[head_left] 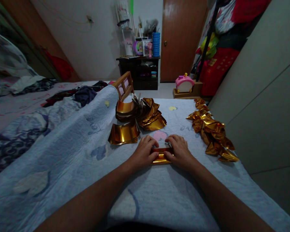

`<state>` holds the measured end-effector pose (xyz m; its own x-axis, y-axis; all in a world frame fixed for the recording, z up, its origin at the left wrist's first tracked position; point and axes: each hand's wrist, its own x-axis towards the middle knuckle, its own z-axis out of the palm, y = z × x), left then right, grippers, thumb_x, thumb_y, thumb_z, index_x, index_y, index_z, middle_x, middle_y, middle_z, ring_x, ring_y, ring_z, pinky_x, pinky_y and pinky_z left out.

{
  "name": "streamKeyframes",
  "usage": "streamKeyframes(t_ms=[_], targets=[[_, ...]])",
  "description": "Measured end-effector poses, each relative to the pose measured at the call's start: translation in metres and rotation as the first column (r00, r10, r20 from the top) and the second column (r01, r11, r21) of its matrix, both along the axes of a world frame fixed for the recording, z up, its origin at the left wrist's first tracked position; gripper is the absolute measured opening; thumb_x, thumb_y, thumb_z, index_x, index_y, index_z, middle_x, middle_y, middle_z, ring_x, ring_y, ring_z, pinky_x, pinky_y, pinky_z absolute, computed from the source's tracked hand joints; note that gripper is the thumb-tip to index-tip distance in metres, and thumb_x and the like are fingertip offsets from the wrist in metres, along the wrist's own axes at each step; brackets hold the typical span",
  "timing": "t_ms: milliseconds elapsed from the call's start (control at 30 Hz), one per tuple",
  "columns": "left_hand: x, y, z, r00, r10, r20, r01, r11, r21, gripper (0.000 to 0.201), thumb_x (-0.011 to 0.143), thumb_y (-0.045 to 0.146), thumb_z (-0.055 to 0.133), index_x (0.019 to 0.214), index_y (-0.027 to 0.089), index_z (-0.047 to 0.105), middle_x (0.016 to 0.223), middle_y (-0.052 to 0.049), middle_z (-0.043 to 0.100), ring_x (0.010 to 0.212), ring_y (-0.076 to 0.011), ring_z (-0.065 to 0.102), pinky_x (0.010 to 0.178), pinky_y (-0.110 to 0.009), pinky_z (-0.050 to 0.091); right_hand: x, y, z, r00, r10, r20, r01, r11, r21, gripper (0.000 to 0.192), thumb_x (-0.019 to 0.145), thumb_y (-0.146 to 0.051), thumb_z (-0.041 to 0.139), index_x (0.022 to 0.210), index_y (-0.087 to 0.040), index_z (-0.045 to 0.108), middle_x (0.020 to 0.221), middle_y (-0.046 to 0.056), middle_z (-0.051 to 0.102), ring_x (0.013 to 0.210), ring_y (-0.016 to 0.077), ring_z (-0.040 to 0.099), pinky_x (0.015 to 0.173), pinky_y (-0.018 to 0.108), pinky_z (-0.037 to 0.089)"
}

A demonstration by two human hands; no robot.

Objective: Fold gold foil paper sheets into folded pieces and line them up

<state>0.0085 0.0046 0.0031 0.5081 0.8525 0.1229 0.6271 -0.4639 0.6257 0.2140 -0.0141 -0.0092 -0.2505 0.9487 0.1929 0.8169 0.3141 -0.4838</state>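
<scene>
On the left, over the pale blue cover [74, 158], sits a fanned pile of shiny gold sheets [147, 116]. Then comes the left hand [146, 149], fingers curled and holding one end of a folded gold strip [161, 158]. The strip lies low on the cover, between the two thumbs, which press on it. The right hand [179, 149] holds the other end, fingers curled too. It's dim, so I can't quite tell if the fingertips tuck under its far edge. Farther right lie pointy gold shapes [211, 132].
</scene>
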Motion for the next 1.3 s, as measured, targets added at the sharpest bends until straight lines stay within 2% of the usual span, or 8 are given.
streamKeyframes(t_ms=[133, 300, 400, 533, 667, 867, 1133, 1300], targets=[[-0.001, -0.003, 0.002, 0.992, -0.065, 0.109, 0.071, 0.996, -0.053, 0.018, 0.079, 0.012, 0.059, 0.094, 0.02, 0.058, 0.099, -0.004, 0.057, 0.096, -0.0215, 0.055, 0.085, -0.033, 0.044, 0.004, 0.001, 0.004, 0.99, 0.004, -0.142, -0.011, 0.999, -0.05, 0.052, 0.075, -0.018, 0.065, 0.126, -0.016, 0.057, 0.112, 0.012, 0.065, 0.105, 0.0282, 0.055, 0.092, 0.042, 0.042], [-0.001, -0.006, 0.002, 0.95, 0.014, 0.311, 0.061, 0.971, -0.232, 0.042, 0.078, 0.013, 0.062, 0.117, 0.023, 0.054, 0.091, 0.002, 0.06, 0.08, -0.0153, 0.058, 0.073, -0.026, 0.044, 0.008, 0.001, 0.011, 0.904, -0.029, -0.426, -0.1, 0.956, -0.277, 0.034, 0.076, -0.018, 0.062, 0.11, -0.019, 0.064, 0.081, -0.001, 0.063, 0.073, 0.016, 0.057, 0.067, 0.028, 0.043], [-0.001, -0.005, 0.002, 0.86, 0.145, 0.49, 0.051, 0.93, -0.365, 0.055, 0.078, 0.02, 0.07, 0.129, 0.024, 0.05, 0.083, 0.004, 0.058, 0.071, -0.0124, 0.057, 0.066, -0.023, 0.043, 0.011, 0.001, 0.014, 0.837, -0.043, -0.546, -0.162, 0.933, -0.321, 0.013, 0.079, -0.026, 0.062, 0.087, -0.018, 0.067, 0.072, -0.001, 0.061, 0.065, 0.0142, 0.054, 0.06, 0.026, 0.04], [-0.001, -0.001, -0.001, 0.711, 0.294, 0.638, 0.114, 0.848, -0.518, 0.051, 0.07, 0.031, 0.082, 0.112, 0.02, 0.056, 0.08, 0.003, 0.063, 0.07, -0.0127, 0.06, 0.065, -0.023, 0.045, 0.012, 0.001, 0.018, 0.786, -0.07, -0.614, -0.152, 0.941, -0.302, 0.019, 0.081, -0.036, 0.063, 0.08, -0.017, 0.068, 0.069, -0.001, 0.06, 0.065, 0.0142, 0.053, 0.06, 0.026, 0.04], [-0.002, 0.001, -0.002, 0.685, 0.361, 0.633, 0.109, 0.808, -0.579, 0.038, 0.067, 0.034, 0.086, 0.089, 0.015, 0.061, 0.072, 0.003, 0.063, 0.062, -0.0093, 0.057, 0.06, -0.021, 0.043, 0.01, 0.0, 0.02, 0.761, -0.105, -0.641, -0.143, 0.935, -0.323, 0.021, 0.08, -0.038, 0.065, 0.078, -0.017, 0.067, 0.069, 0.0, 0.06, 0.065, 0.0145, 0.053, 0.061, 0.027, 0.04], [-0.002, -0.002, 0.001, 0.598, 0.447, 0.665, 0.137, 0.761, -0.634, 0.044, 0.065, 0.033, 0.088, 0.091, 0.017, 0.056, 0.072, 0.003, 0.065, 0.059, -0.0092, 0.058, 0.056, -0.019, 0.041, 0.009, -0.001, 0.025, 0.695, -0.138, -0.706, -0.203, 0.904, -0.376, 0.025, 0.077, -0.042, 0.069, 0.079, -0.017, 0.064, 0.069, -0.001, 0.057, 0.065, 0.0138, 0.051, 0.062, 0.027, 0.04], [-0.002, -0.004, 0.006, 0.62, 0.422, 0.662, 0.139, 0.771, -0.621, 0.041, 0.067, 0.037, 0.086, 0.086, 0.017, 0.055, 0.071, 0.003, 0.064, 0.062, -0.0104, 0.058, 0.059, -0.021, 0.042, 0.009, -0.003, 0.027, 0.657, -0.151, -0.739, -0.225, 0.896, -0.383, 0.026, 0.078, -0.042, 0.07, 0.079, -0.017, 0.062, 0.068, -0.002, 0.056, 0.063, 0.0126, 0.049, 0.059, 0.025, 0.037], [-0.002, -0.005, 0.012, 0.64, 0.406, 0.652, 0.066, 0.817, -0.573, 0.034, 0.069, 0.038, 0.083, 0.08, 0.016, 0.059, 0.068, 0.004, 0.06, 0.061, -0.0092, 0.053, 0.059, -0.02, 0.04, 0.01, -0.002, 0.023, 0.634, -0.134, -0.762, -0.249, 0.897, -0.365, 0.026, 0.078, -0.042, 0.07, 0.078, -0.018, 0.06, 0.067, -0.003, 0.054, 0.062, 0.0119, 0.047, 0.059, 0.026, 0.036]])
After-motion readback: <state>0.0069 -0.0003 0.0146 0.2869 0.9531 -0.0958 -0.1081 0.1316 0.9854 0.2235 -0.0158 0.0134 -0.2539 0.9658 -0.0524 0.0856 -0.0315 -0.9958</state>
